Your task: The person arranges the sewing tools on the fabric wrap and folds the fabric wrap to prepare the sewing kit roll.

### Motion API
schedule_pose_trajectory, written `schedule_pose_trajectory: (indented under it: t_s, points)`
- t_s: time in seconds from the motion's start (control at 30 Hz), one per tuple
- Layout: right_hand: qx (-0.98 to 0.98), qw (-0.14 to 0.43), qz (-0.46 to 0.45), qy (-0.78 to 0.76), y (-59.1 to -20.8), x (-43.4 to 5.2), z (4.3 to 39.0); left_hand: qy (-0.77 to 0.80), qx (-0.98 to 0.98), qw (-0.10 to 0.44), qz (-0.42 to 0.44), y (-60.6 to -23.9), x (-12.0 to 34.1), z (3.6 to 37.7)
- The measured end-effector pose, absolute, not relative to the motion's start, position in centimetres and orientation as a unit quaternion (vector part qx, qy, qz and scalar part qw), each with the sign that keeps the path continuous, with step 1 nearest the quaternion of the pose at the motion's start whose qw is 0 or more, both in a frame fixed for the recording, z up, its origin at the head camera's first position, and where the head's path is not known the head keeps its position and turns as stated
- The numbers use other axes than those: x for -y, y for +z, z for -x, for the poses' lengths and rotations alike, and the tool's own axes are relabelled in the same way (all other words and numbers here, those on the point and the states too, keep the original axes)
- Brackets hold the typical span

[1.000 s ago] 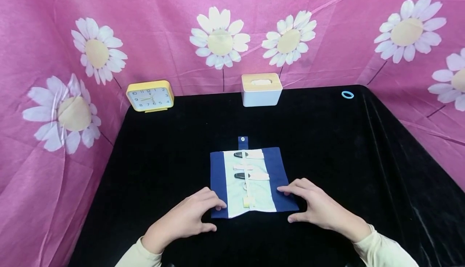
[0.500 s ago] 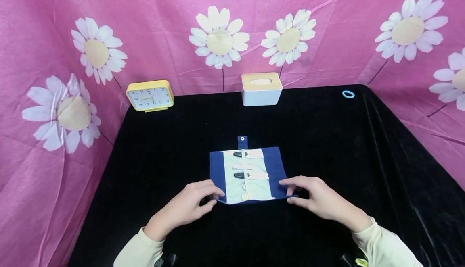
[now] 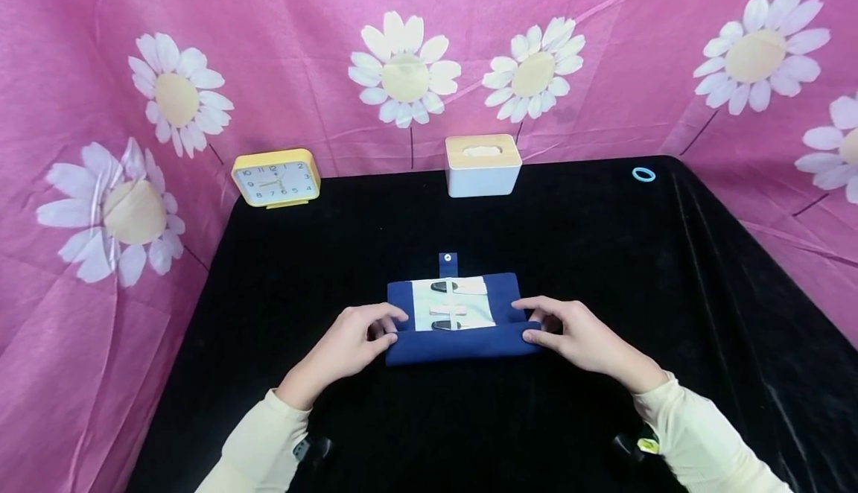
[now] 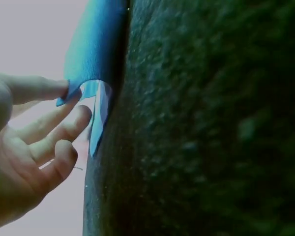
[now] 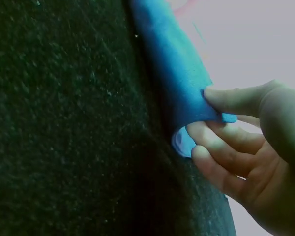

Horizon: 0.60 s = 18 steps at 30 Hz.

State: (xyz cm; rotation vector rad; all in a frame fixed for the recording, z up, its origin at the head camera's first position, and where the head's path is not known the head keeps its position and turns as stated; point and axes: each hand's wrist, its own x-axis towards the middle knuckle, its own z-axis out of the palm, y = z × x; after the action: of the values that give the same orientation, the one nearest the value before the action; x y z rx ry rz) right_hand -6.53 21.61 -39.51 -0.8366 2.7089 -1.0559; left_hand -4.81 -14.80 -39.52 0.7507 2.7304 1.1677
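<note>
A navy cloth roll [image 3: 462, 345] with a pale green lining lies on the table, its near edge folded over toward the middle. Two black-handled tools [image 3: 442, 286] and a small pale item [image 3: 447, 310] sit under a white elastic strap. From the far edge sticks out a snap tab [image 3: 447, 264]. My left hand [image 3: 351, 336] pinches the left end of the fold; the left wrist view shows the thumb on the outside of the blue cloth [image 4: 96, 44]. At the right end, my right hand [image 3: 583, 333] pinches the fold between thumb and fingers, the cloth [image 5: 174, 64] curving into a tube.
A black velvet cloth [image 3: 335, 247] covers the table. At the back stand a yellow clock [image 3: 276, 178] and a tissue box [image 3: 482, 169] with a wooden lid. A light blue ring [image 3: 643, 174] lies at the far right. Pink flowered fabric [image 3: 288, 53] hangs behind.
Both hands have taken the cloth roll's near edge, lifted it and moved it away from the body, folding it over the lower part of the lining and the yellow item there.
</note>
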Motion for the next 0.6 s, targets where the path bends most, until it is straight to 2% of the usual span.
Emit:
schedule_pose_trajectory:
  t_s: [0.4, 0.5, 0.6]
  points:
    - [-0.907, 0.05, 0.238, -0.343, -41.2, -20.9, 7.7, 0.362, -0.908, 0.1, -0.187, -40.1, 14.5, 6.3]
    - [-0.921, 0.011, 0.245, -0.302, -41.2, -20.6, 7.5, 0.352, -0.913, 0.105, -0.175, -40.1, 14.2, 6.4]
    - [-0.92, -0.061, 0.284, -0.262, -40.9, -20.4, 7.1, 0.337, -0.921, 0.104, -0.168, -39.9, 13.8, 6.3]
